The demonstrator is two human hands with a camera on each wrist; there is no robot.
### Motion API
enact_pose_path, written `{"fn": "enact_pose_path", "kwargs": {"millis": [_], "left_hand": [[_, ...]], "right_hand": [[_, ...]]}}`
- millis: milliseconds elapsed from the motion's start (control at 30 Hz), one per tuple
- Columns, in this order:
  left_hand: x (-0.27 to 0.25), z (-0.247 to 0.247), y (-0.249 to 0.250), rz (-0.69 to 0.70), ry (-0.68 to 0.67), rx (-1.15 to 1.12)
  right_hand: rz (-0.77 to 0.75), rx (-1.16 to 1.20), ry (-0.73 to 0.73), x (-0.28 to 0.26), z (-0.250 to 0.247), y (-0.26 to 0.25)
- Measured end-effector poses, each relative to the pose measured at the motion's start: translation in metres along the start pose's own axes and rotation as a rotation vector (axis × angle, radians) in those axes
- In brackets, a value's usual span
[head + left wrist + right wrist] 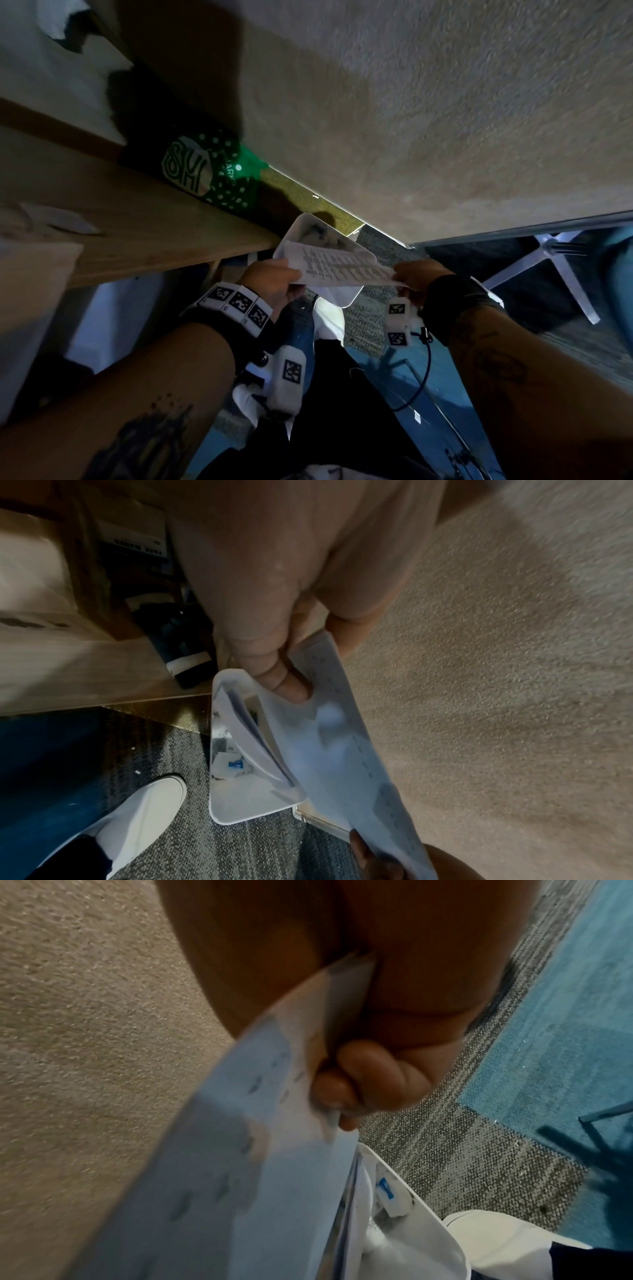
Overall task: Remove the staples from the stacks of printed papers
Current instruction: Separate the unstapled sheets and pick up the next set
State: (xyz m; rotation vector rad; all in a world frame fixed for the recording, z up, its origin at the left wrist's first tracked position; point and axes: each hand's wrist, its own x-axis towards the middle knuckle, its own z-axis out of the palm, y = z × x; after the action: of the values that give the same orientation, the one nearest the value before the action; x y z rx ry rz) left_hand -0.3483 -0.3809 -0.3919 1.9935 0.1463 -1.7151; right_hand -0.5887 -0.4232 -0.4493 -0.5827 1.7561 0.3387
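Papers (346,270) hang level above the white bin (308,228) by the desk edge, long axis running left to right between my hands, left hand (270,281) pinching one end, right hand (416,274) the other, neither nearer

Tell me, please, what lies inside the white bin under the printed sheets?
Inside the white bin lie folded papers and a scrap with a blue mark. The held printed sheets cover the rest.
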Motion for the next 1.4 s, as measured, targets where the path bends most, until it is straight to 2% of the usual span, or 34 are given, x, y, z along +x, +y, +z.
{"fn": "enact_pose_path", "kwargs": {"millis": [100, 233, 333, 500, 600, 700, 767, 833, 867, 967, 1067, 1167, 1300, 1400], "left_hand": [[0.0, -0.001, 0.002, 0.023, -0.006, 0.04], [0.003, -0.008, -0.001, 0.001, 0.001, 0.074], [0.005, -0.013, -0.001, -0.019, -0.023, 0.158], [0.003, -0.012, 0.006, 0.098, -0.064, 0.519], [-0.007, -0.005, 0.016, 0.175, -0.077, 0.549], [-0.02, 0.002, 0.022, 0.252, -0.022, 0.634], [-0.037, 0.009, 0.03, 0.313, 0.007, 0.599], [-0.056, 0.017, 0.039, 0.372, -0.035, 0.475], [-0.065, 0.021, 0.043, 0.396, -0.054, 0.416], [-0.099, 0.031, 0.058, 0.551, -0.059, 0.518], [-0.143, 0.037, 0.074, 0.655, -0.127, 0.475], [-0.185, 0.028, 0.092, 0.796, -0.144, 0.42], [-0.248, -0.009, 0.117, 1.046, -0.117, 0.342], [-0.29, -0.049, 0.128, 1.155, -0.078, 0.287]], "right_hand": [[0.019, 0.283, 0.035, 0.008, 0.008, 0.002], [-0.036, 0.495, -0.029, 0.008, 0.017, -0.002], [-0.075, 0.439, -0.059, 0.009, 0.018, -0.004], [-0.161, 0.285, -0.033, 0.006, 0.014, -0.009], [-0.215, 0.267, -0.037, -0.001, 0.015, -0.015], [-0.27, 0.279, -0.026, -0.014, 0.011, -0.025], [-0.325, 0.257, -0.037, -0.027, 0.008, -0.033], [-0.398, 0.226, -0.024, -0.04, 0.004, -0.043], [-0.441, 0.21, -0.007, -0.049, 0.003, -0.048], [-0.594, 0.179, 0.06, -0.089, -0.002, -0.065], [-0.746, 0.258, 0.104, -0.141, -0.003, -0.085], [-0.903, 0.339, 0.086, -0.201, -0.002, -0.107], [-1.156, 0.349, 0.036, -0.286, 0.008, -0.134], [-1.309, 0.321, -0.002, -0.341, 0.027, -0.152]]}}
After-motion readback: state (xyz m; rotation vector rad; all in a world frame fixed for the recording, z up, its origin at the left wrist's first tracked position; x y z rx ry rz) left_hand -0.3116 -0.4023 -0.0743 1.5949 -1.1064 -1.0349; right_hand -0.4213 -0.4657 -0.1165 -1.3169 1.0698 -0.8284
